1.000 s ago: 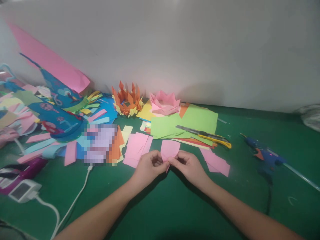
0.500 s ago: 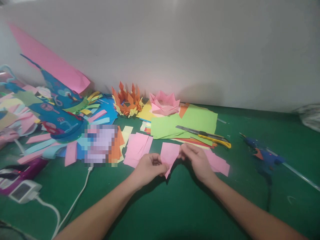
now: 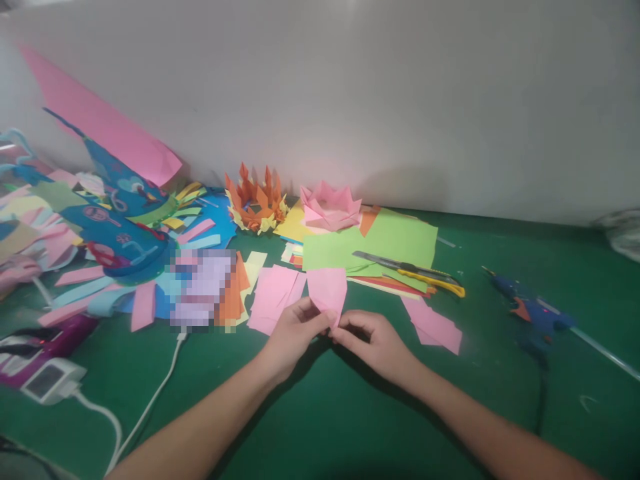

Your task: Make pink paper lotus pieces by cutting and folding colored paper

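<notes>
A small pink paper sheet stands up between my two hands, its lower end narrowed to a point. My left hand pinches that lower end between thumb and fingers. My right hand has its thumb and index fingertips closed on the same low corner, touching the left thumb. The exact fold under the fingertips is hidden. Left of the held sheet lies a pile of pink paper pieces; more pink pieces lie beyond my right hand.
A yellow box cutter rests on green paper. Behind stand an orange paper crown and a pink paper crown. A blue glue gun lies at right. Blue cone hats, a white cable and a purple device are left.
My right hand has moved from the sheet's upper right corner down to its lower tip, beside my left thumb. The sheet has shifted slightly left and up.
</notes>
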